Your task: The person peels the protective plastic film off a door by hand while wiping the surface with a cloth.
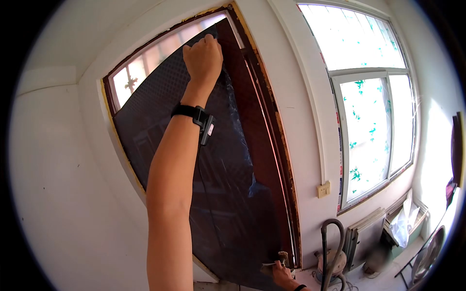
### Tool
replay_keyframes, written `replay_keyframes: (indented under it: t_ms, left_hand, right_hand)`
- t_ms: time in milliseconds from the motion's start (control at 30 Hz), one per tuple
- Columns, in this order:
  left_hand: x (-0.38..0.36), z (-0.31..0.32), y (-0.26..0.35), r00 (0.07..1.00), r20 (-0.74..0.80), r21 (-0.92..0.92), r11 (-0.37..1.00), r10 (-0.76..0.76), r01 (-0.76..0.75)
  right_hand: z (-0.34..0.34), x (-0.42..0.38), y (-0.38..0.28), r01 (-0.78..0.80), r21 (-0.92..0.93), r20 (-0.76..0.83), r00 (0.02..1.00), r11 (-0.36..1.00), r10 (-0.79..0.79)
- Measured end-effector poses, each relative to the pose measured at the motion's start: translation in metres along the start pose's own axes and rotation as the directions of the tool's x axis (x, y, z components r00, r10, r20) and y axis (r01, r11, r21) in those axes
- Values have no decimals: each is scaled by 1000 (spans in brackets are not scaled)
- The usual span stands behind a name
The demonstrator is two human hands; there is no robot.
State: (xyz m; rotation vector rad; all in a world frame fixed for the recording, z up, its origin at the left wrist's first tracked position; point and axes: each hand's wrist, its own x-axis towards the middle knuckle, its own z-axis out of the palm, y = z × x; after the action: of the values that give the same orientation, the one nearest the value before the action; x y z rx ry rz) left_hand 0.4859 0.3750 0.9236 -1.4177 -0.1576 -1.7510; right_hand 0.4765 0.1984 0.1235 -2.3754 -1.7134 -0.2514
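Observation:
My left hand is raised high in front of the doorway, its fingers closed at the upper corner of a dark patterned sheet. The sheet hangs at a slant over a reddish-brown door, and loose bluish threads fray along its right edge. A black strap with a small device circles the left wrist. Low at the right, my right hand is closed around a small flat thing with a pale edge, too small to name. Close above it is a brass-coloured door handle. A black band is on the right wrist.
The door frame has rough yellowish foam along its edge. Right of it are a wall socket and a window with green leaf patterns. On the floor stand a vacuum cleaner with hose, leaning panels and a white plastic bag.

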Motion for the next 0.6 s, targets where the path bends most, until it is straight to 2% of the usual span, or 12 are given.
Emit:
replay_keyframes:
  t_ms: [33, 67, 100, 133, 200, 233, 267, 300, 433, 500, 533, 600]
  left_hand:
    - [-1, -2, 0, 999, 21, 17, 999, -36, 36]
    - [0, -4, 2, 999, 18, 16, 999, -36, 36]
    - [2, -6, 5, 994, 23, 29, 994, -109, 109]
    - [6, -5, 7, 983, 28, 44, 983, -182, 180]
    - [14, 4, 2, 991, -46, 14, 992, -122, 123]
    - [19, 9, -1, 992, -109, -13, 998, -63, 62]
    - [24, 11, -3, 992, -112, -13, 998, -60, 59]
    - [26, 12, -4, 997, -80, -5, 1000, -11, 11]
    - [23, 13, -14, 998, -55, 74, 997, 41, -37]
    - [21, 10, -11, 999, -46, 68, 998, -2, 5]
    - [21, 8, -9, 998, -40, 56, 997, -50, 53]
    - [29, 5, -5, 993, -79, 89, 991, -88, 95]
  right_hand:
    - [34, 6, 6, 30, 45, -95, 995, 999, -25]
    - [74, 11, 10, 66, 25, -234, 971, 998, -58]
    - [118, 15, 12, 89, -42, -402, 910, 995, -98]
    - [129, 16, 14, 86, -89, -387, 915, 992, -114]
    - [149, 18, 17, 85, -183, -356, 923, 979, -146]
    - [97, 9, 11, 40, 95, -185, 982, 995, -22]
    - [10, -2, -2, -104, 368, 4, 994, 924, 110]
    - [-79, -13, -15, -293, 532, 183, 956, 794, 230]
    - [-18, -1, -5, -214, 454, 223, 967, 865, 123]
    - [1, -1, -2, -12, 448, -81, 995, 894, 54]
    - [3, -1, -3, -8, 446, -87, 995, 895, 53]
    - [-3, -11, -9, -66, 577, -233, 942, 814, 242]
